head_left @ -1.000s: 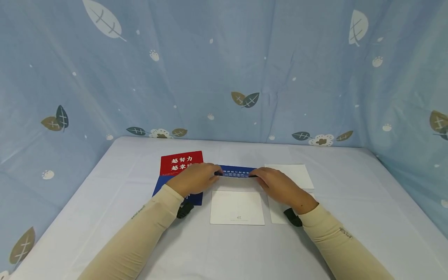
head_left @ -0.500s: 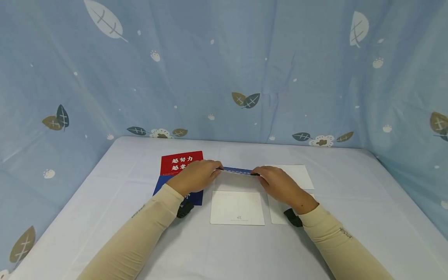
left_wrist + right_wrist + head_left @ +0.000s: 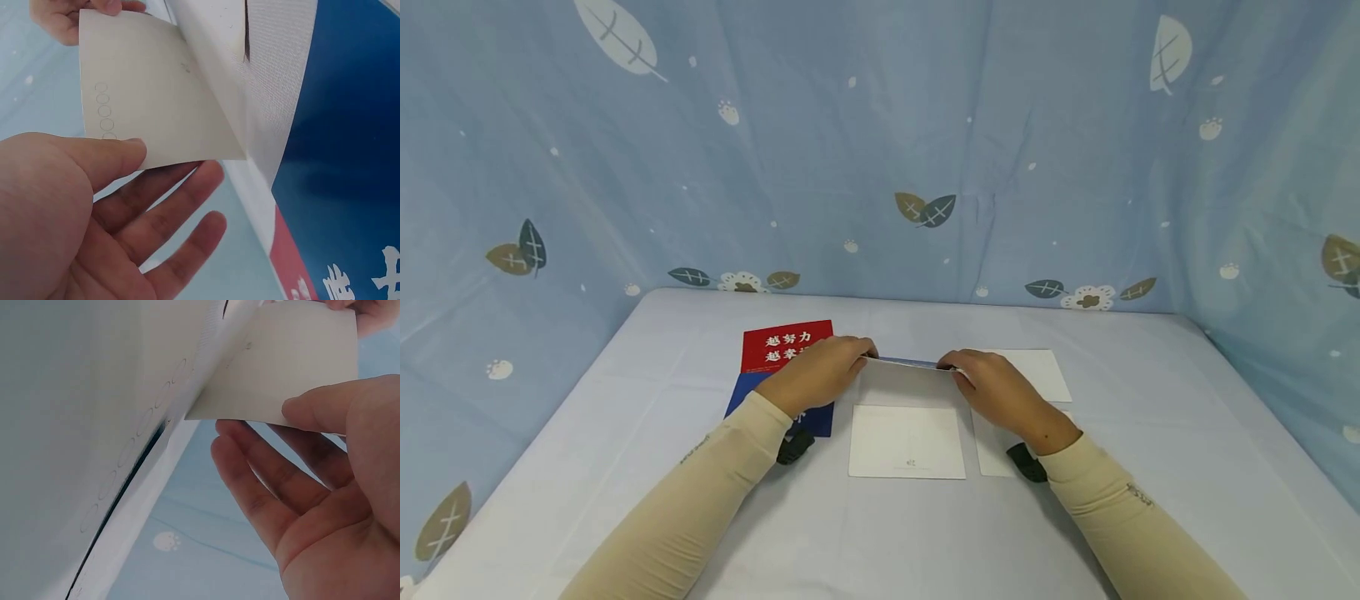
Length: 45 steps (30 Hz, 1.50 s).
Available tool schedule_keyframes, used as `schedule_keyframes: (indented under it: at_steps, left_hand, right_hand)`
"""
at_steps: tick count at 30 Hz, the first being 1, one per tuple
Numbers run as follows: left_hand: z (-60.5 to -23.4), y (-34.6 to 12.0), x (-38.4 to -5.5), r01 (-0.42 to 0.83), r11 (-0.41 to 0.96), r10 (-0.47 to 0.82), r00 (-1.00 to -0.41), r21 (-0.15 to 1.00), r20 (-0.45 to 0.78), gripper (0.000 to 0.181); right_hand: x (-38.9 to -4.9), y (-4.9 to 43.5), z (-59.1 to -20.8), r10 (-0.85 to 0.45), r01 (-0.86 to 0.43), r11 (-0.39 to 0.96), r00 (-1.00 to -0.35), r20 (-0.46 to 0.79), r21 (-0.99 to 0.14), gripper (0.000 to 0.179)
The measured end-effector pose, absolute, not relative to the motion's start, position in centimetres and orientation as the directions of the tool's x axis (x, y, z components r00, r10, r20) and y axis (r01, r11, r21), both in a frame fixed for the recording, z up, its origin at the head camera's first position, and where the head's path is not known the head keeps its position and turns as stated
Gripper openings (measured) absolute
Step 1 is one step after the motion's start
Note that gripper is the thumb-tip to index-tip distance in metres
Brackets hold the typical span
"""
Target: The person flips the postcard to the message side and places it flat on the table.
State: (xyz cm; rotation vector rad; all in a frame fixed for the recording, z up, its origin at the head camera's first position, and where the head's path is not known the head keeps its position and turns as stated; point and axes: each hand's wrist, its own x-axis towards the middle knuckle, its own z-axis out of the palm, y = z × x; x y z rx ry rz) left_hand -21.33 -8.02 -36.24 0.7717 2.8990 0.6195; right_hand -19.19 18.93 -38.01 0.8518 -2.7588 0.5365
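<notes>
The blue leaf-print curtain rises beyond the tabletop, whose white cloth stretches past the cards to the left and right edges, with a broad strip on the near side and a narrower one along the far edge. Two beige sleeves slant inward from the near left and right. The left hand arches over the red card and blue card, which meet edge to edge; the right hand crosses the far right white card and near right white card. Both grips pinch the postcard at its opposite ends, thumbs on its white back, other fingers behind. It is on the far side of the near middle white card, its long axis left to right, tilted so the blue face shows as a sliver. Whether its lower edge touches the cloth cannot be told. Small printed circles line its left end.
</notes>
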Motion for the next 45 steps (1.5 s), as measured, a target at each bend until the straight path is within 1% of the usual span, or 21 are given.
schedule_keyframes:
  at_steps: [10,21,35,45]
  left_hand:
    - [-36.27,-8.13,-21.32,0.439,0.787,0.480,-0.877,0.434,0.017,0.030]
    - [-36.33,-8.09,-21.49,0.438,0.783,0.480,-0.877,0.442,0.020,0.032]
    - [-36.47,-8.06,-21.70,0.436,0.773,0.475,-0.879,0.460,0.034,0.035]
    - [-36.45,-8.06,-21.96,0.452,0.746,0.479,-0.874,0.489,0.077,0.035]
  right_hand:
    - [-19.20,18.89,-38.05,-0.471,-0.547,0.784,-0.832,0.293,-0.295,0.025]
    - [-19.15,18.91,-38.12,-0.448,-0.538,0.786,-0.835,0.321,-0.304,0.026]
    - [-19.21,18.95,-38.09,-0.447,-0.555,0.778,-0.819,0.360,-0.296,0.031]
    - [-19.36,19.08,-37.89,-0.454,-0.577,0.753,-0.804,0.385,-0.316,0.039]
